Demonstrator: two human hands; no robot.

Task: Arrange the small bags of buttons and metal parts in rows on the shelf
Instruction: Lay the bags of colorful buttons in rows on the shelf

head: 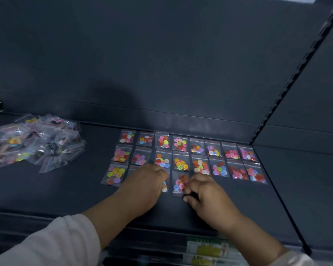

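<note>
Charcoal metal everywhere: the shelf (65, 189) is a dark, matte deck, backed by a back panel (161, 64) of the same shade, with a slotted upright (288, 89) running diagonally up the right side. The light is dim, so the colour all comes from the goods. Below the front lip, green-and-white packets (206, 248) peek out from a lower level.

On to the merchandise. The rows of bags (181, 162) sit in the middle-right of the deck, close to the back panel: small clear zip pouches, each with a cluster of bright buttons in pink, yellow, orange, blue and green. Two full rows of eight lie edge to edge, and a third row is forming nearest the person, with an end bag (114, 174) at its left. Well apart, at the far left, a loose pile (37, 143) of the same pouches lies heaped (some hold darker contents, too blurred to identify).

Both hands work the third row. The left hand (148, 181), with a white sleeve (46, 244) behind it, covers a hidden bag (164, 187), knuckles up and fingers bent down; I cannot tell whether it grips or just presses. The right hand (206, 192) curls its fingertips round the right edge of the front bag (179, 182).
</note>
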